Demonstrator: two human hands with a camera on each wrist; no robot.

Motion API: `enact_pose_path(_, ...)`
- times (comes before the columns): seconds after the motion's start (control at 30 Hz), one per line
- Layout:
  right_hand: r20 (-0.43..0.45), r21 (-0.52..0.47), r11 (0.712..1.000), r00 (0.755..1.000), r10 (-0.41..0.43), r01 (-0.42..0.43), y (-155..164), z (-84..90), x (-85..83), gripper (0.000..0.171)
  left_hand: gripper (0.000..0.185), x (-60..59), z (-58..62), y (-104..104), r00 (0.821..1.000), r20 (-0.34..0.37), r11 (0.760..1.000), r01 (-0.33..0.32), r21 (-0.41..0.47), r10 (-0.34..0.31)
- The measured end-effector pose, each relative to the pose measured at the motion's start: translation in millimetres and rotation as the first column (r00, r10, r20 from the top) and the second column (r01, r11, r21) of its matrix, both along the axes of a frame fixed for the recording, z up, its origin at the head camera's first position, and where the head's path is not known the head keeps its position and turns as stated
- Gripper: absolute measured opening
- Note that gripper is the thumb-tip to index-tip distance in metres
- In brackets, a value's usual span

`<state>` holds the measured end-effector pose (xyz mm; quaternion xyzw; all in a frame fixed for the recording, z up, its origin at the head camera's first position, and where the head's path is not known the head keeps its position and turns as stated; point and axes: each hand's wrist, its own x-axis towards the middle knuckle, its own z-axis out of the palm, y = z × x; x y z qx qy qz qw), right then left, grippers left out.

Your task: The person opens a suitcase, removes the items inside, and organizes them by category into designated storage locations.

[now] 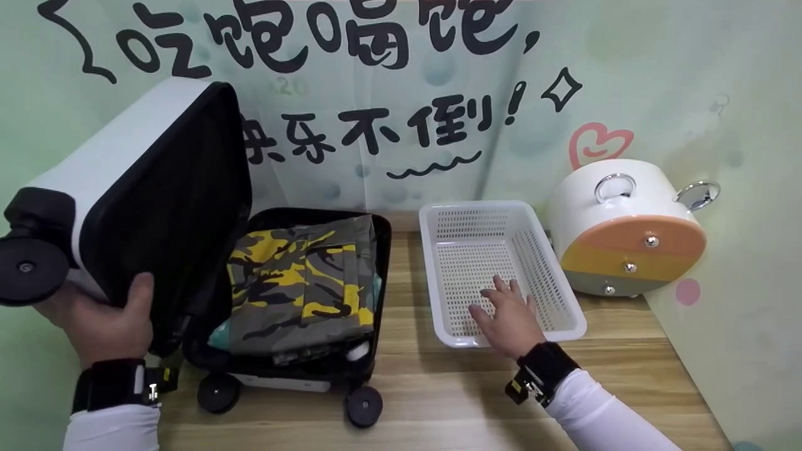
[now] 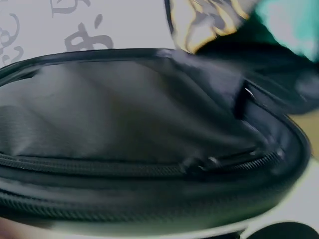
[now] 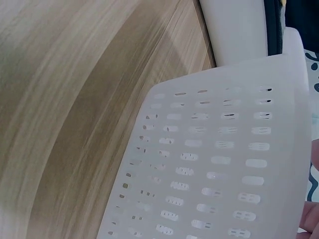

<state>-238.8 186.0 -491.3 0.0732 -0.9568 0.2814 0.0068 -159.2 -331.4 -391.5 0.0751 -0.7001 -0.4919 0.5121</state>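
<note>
While my left hand [image 1: 103, 326] grips the raised suitcase lid [image 1: 178, 188] by its near edge, thumb inside, my right hand [image 1: 512, 321] hangs, fingers spread and holding nothing, over the near end of a white basket [image 1: 479, 222]. Folded camouflage clothing [image 1: 301, 288] lies in the suitcase base [image 1: 383, 250] between my hands, leftward of the free right one; the basket's long axis runs away from me, right of the base.

White hard-shell suitcase with black lining [image 1: 135, 134]: 1. Round black wheels [image 1: 218, 393]: 3 visible. Folded grey-and-yellow camouflage cloth [image 1: 282, 288]: 1. White perforated plastic basket [image 1: 467, 266]: 1. White drum-shaped box [image 1: 611, 238]: 1. Silver knobs [image 1: 631, 267]: 3. Silver ring handles [image 1: 616, 176]: 2. Bare hands [image 1: 510, 322]: 2.
</note>
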Motion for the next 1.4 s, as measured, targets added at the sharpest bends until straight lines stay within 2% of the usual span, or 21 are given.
enact_pose_path(0.07, -0.002, 0.002, 1.000, 1.000, -0.001, 0.001, 0.0, 0.6, 0.2, 0.050, 0.099, 1.4, -4.9, -4.0, 0.989, 0.136, 0.997, -0.055, -0.059, 0.062)
enact_pose_path(0.13, -0.001, -0.003, 1.000, 1.000, 0.000, 0.000, -0.3, 0.7, 0.4, 0.050, 0.099, 1.1, -9.7, -5.2, 0.977, 0.191, 0.993, -0.085, -0.082, 0.099)
enact_pose_path(0.33, 0.006, -0.014, 1.000, 1.000, 0.004, -0.004, -1.6, 0.2, 0.4, 0.051, 0.098, 2.3, -32.1, -5.7, 0.969, 0.195, 0.985, -0.132, -0.108, 0.152)
enact_pose_path(0.5, 0.003, -0.012, 1.000, 1.000, 0.004, -0.004, -2.0, 0.7, 0.9, 0.052, 0.096, -1.1, -58.6, -13.2, 0.945, 0.278, 0.985, -0.153, -0.079, 0.169)
enact_pose_path(0.67, 0.007, -0.023, 1.000, 1.000, 0.004, -0.004, -2.3, 0.8, 1.8, 0.050, 0.097, -3.2, -73.6, -18.5, 0.928, 0.322, 0.982, -0.178, -0.058, 0.187)
enact_pose_path(0.83, 0.020, -0.031, 0.999, 1.000, 0.011, -0.010, -3.2, 0.1, 2.8, 0.050, 0.094, 0.2, -76.7, -15.3, 0.910, 0.353, 0.976, -0.211, -0.054, 0.216)
enact_pose_path(1.03, 0.012, -0.014, 1.000, 1.000, 0.008, -0.008, -3.7, -0.8, 2.9, 0.050, 0.091, 3.7, -68.9, -6.5, 0.917, 0.331, 0.974, -0.224, -0.037, 0.223)
enact_pose_path(1.13, 0.017, -0.008, 1.000, 1.000, 0.011, -0.011, -4.3, -1.0, 2.8, 0.051, 0.091, 4.9, -67.4, -5.7, 0.914, 0.329, 0.971, -0.238, -0.035, 0.236)
enact_pose_path(1.4, 0.015, -0.020, 1.000, 1.000, 0.019, -0.018, -5.6, -1.0, 3.9, 0.052, 0.092, 2.1, -69.5, -16.8, 0.883, 0.404, 0.964, -0.264, 0.004, 0.240)
